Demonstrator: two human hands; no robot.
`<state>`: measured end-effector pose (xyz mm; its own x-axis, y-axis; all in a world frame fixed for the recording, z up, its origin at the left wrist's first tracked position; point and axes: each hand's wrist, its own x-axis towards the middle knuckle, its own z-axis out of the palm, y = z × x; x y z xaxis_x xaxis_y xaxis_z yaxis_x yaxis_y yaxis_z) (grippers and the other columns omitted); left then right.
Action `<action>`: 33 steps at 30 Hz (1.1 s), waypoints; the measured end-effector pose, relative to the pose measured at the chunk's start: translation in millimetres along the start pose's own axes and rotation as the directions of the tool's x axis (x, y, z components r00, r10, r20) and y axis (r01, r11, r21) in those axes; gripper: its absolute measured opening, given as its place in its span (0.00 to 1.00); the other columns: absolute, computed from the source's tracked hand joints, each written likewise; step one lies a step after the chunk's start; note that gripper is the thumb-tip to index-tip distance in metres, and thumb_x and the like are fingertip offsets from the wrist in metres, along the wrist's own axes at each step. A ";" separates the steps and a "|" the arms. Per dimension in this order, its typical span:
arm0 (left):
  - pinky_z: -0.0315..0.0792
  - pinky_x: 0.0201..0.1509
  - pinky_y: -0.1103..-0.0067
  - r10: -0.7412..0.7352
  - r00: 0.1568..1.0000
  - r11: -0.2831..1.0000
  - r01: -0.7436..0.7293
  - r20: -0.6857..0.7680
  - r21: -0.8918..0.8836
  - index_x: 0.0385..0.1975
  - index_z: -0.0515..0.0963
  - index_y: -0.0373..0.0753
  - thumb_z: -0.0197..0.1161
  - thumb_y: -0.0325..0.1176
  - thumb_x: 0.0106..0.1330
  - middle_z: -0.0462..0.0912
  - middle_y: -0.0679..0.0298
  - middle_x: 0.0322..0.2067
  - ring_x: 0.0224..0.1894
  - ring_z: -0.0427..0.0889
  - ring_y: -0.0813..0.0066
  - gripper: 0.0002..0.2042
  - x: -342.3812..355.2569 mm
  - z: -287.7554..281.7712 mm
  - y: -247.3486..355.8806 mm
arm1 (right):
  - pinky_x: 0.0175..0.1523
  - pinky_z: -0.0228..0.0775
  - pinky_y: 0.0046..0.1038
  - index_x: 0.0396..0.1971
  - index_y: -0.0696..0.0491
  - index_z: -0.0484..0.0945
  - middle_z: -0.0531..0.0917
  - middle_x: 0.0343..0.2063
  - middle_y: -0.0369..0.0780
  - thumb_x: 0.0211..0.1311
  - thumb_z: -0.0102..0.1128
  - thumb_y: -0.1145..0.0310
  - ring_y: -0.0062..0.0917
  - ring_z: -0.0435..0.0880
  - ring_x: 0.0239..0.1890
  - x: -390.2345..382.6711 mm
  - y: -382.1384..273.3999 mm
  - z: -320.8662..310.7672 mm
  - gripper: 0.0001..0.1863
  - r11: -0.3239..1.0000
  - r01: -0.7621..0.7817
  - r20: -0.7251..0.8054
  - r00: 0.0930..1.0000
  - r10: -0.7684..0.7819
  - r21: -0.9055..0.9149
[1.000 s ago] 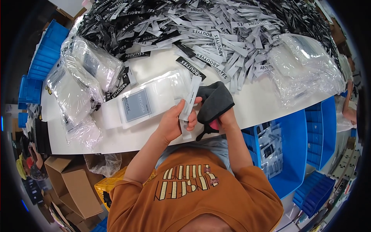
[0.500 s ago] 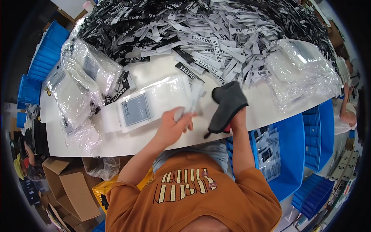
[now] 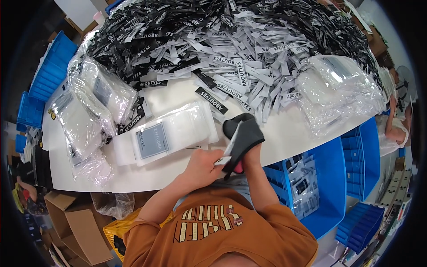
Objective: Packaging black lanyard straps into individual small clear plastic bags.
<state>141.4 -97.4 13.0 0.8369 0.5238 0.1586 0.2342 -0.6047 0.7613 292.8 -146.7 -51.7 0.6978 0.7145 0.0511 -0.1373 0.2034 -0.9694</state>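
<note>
My left hand (image 3: 203, 166) is closed on a narrow white printed strip (image 3: 233, 141), pinched at its lower end. The strip lies along the left side of a dark, boot-shaped soft fabric cover (image 3: 250, 135). My right hand (image 3: 252, 159) grips this cover from below, its fingers mostly hidden by the fabric. A bit of pinkish-red shows at the cover's lower edge. Just left of the hands, a stack of frosted clear bags (image 3: 191, 126) with a grey printed panel lies flat on the white table (image 3: 171, 95).
A large heap of black and white strips (image 3: 240, 58) covers the far table. Plastic-wrapped packs lie at left (image 3: 84, 120) and right (image 3: 333, 89). Below the right edge, a blue bin (image 3: 327, 178) holds flat packets. A cardboard box (image 3: 82, 227) and a yellow crate (image 3: 116, 231) stand lower left.
The cover has moved left and nearer to me in my right hand. My left hand has brought the white strip up against it. The whole view has shifted slightly.
</note>
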 end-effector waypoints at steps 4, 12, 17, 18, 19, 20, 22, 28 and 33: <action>0.64 0.20 0.77 -0.104 0.994 0.976 0.095 -0.038 -0.194 0.25 0.78 0.36 0.58 0.32 0.61 0.72 0.58 0.13 0.14 0.72 0.68 0.07 -11.3 -1.4 1.3 | 0.43 0.70 0.25 0.43 0.57 0.72 0.78 0.33 0.38 0.56 0.57 0.63 0.26 0.77 0.35 3.7 -7.4 -19.8 0.17 0.863 -0.353 -0.163 0.887 0.432 0.362; 0.65 0.23 0.81 -0.161 0.983 0.985 0.166 0.084 -0.055 0.28 0.80 0.36 0.60 0.30 0.59 0.75 0.66 0.14 0.19 0.70 0.84 0.05 0.9 -7.4 1.3 | 0.51 0.68 0.30 0.44 0.58 0.74 0.78 0.41 0.38 0.52 0.63 0.69 0.26 0.76 0.44 -11.7 20.1 -40.2 0.18 0.891 0.343 0.560 0.818 -0.127 -0.299; 0.66 0.30 0.87 -0.402 0.911 0.840 0.329 -0.087 -0.431 0.33 0.78 0.32 0.61 0.27 0.58 0.78 0.69 0.22 0.24 0.68 0.87 0.06 14.0 -22.9 -2.0 | 0.53 0.66 0.28 0.46 0.56 0.73 0.77 0.45 0.39 0.53 0.61 0.71 0.26 0.75 0.47 -25.0 -8.6 -10.8 0.19 0.997 -0.031 0.627 0.777 0.064 -0.065; 0.66 0.29 0.87 -0.403 0.914 0.846 0.348 -0.055 -0.405 0.32 0.79 0.32 0.60 0.27 0.58 0.77 0.69 0.21 0.22 0.67 0.88 0.06 15.1 -20.2 -7.0 | 0.53 0.66 0.28 0.46 0.56 0.73 0.77 0.45 0.39 0.53 0.61 0.71 0.26 0.75 0.47 -25.5 -7.6 -8.7 0.19 0.997 -0.029 0.624 0.779 0.063 -0.065; 0.66 0.29 0.87 -0.400 0.915 0.846 0.347 -0.053 -0.404 0.32 0.79 0.32 0.60 0.27 0.58 0.77 0.69 0.21 0.22 0.67 0.88 0.06 15.4 -17.3 -10.3 | 0.54 0.66 0.28 0.47 0.56 0.73 0.77 0.46 0.39 0.54 0.61 0.70 0.26 0.74 0.48 -25.3 -5.1 -8.3 0.19 0.993 -0.048 0.663 0.740 0.108 -0.107; 0.65 0.27 0.87 -0.397 0.910 0.839 0.308 -0.117 -0.449 0.32 0.79 0.32 0.60 0.29 0.60 0.77 0.69 0.21 0.21 0.67 0.88 0.07 15.4 -15.4 -14.1 | 0.55 0.65 0.29 0.47 0.55 0.73 0.76 0.47 0.40 0.55 0.60 0.69 0.27 0.74 0.50 -25.9 -0.7 -6.8 0.19 0.986 -0.067 0.696 0.701 0.154 -0.150; 0.64 0.25 0.87 -0.395 0.902 0.830 0.268 -0.176 -0.490 0.32 0.79 0.32 0.59 0.31 0.61 0.77 0.69 0.21 0.20 0.66 0.88 0.08 16.2 -19.9 -15.1 | 0.56 0.63 0.31 0.47 0.55 0.73 0.76 0.47 0.41 0.55 0.59 0.69 0.29 0.74 0.50 -29.3 8.9 -5.7 0.18 0.988 -0.072 0.663 0.734 0.146 -0.137; 0.55 0.18 0.85 -0.645 0.584 0.601 -0.009 -0.493 -0.799 0.32 0.80 0.32 0.58 0.35 0.62 0.69 0.71 0.14 0.13 0.61 0.85 0.11 35.8 -84.0 -30.9 | 0.63 0.54 0.37 0.44 0.53 0.76 0.76 0.47 0.42 0.50 0.62 0.67 0.36 0.70 0.54 -14.2 -14.8 -43.6 0.18 0.895 0.425 0.770 0.613 -0.177 -0.132; 0.55 0.18 0.85 -0.548 0.731 0.677 0.104 -0.405 -0.729 0.36 0.79 0.30 0.57 0.34 0.63 0.68 0.71 0.14 0.14 0.62 0.85 0.12 37.5 -97.7 -32.0 | 0.54 0.65 0.38 0.46 0.52 0.75 0.76 0.47 0.46 0.50 0.59 0.65 0.42 0.71 0.52 71.6 -85.3 -80.8 0.20 -0.032 0.222 0.223 0.974 -0.030 -0.974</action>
<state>117.0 0.2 56.0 0.2833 0.9579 -0.0465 -0.1152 0.0821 0.9899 411.3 -167.0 15.2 0.5271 0.8394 0.1326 0.8445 -0.5000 -0.1919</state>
